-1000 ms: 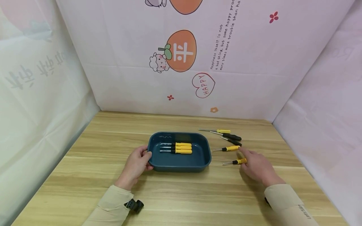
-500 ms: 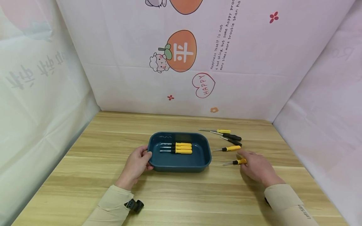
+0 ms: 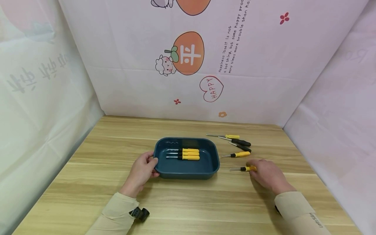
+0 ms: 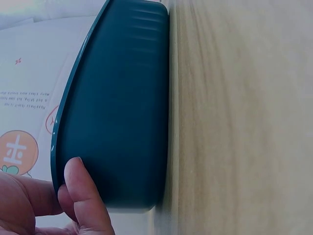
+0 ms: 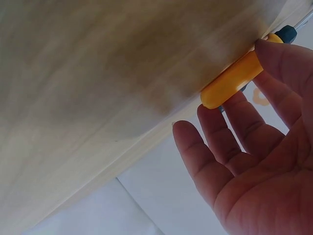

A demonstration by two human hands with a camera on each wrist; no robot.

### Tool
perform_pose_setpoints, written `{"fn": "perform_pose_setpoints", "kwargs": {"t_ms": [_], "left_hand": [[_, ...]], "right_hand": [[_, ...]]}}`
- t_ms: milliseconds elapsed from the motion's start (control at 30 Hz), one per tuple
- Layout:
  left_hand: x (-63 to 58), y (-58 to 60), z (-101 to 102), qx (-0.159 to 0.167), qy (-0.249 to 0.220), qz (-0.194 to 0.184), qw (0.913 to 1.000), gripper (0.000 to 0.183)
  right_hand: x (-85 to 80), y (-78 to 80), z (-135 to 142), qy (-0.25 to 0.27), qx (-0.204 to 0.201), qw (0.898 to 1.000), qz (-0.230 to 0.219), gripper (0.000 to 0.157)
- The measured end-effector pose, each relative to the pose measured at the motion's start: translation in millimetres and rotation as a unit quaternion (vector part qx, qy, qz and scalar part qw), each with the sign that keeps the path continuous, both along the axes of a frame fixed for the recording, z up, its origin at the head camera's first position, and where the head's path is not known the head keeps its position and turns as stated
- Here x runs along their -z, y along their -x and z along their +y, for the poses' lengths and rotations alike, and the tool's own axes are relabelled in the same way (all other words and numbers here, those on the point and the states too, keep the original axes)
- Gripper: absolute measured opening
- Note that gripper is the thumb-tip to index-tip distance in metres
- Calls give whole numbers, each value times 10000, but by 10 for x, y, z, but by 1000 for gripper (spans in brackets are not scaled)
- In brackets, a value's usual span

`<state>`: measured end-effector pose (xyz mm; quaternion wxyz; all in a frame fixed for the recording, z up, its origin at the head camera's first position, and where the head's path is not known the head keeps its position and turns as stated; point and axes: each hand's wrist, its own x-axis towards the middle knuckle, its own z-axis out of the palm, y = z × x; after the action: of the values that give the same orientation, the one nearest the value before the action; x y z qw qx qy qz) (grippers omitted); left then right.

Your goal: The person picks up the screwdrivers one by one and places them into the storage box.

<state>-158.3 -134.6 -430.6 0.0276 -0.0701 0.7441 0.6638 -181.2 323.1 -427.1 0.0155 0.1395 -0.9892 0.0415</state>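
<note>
My left hand (image 3: pixel 143 169) grips the left end of a dark blue rectangular tray (image 3: pixel 186 176), thumb at the rim; the left wrist view shows the tray's side wall (image 4: pixel 117 107) and the hand (image 4: pixel 83 205) at one corner. Three yellow-and-black screwdrivers (image 3: pixel 190 157) lie side by side in the tray. To its right, my right hand (image 3: pixel 268 174) pinches the yellow handle of a short screwdriver (image 3: pixel 243 169), its shaft pointing left. In the right wrist view, thumb and fingers of the hand (image 5: pixel 274 166) are on either side of that yellow handle (image 5: pixel 232 83).
Just beyond the right hand lies another yellow-and-black screwdriver (image 3: pixel 241 154). Farther back are two black-handled screwdrivers, one longer (image 3: pixel 241 142) and one shorter (image 3: pixel 243 148), and a long yellow one (image 3: pixel 232 136). White printed sheets (image 3: pixel 132 91) enclose the wooden table (image 3: pixel 191 205) behind and at the sides.
My right hand's fingertips have drawn back from the farther yellow screwdriver and closed around the nearer one, whose shaft has shifted slightly left and straightened. The left hand and tray stay put.
</note>
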Motion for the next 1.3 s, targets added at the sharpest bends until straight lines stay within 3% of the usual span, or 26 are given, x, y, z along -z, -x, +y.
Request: {"fn": "perform_pose_setpoints", "kwargs": {"t_ms": [567,1300], "left_hand": [[-6,-11,2,5,79,6,10000,41],[-6,-14,0,-8,144,-44,9999,42]], "right_hand": [[35,6,18,48,-138,9997,204,20],[19,13,15,130,-55,9999,58,17]]}}
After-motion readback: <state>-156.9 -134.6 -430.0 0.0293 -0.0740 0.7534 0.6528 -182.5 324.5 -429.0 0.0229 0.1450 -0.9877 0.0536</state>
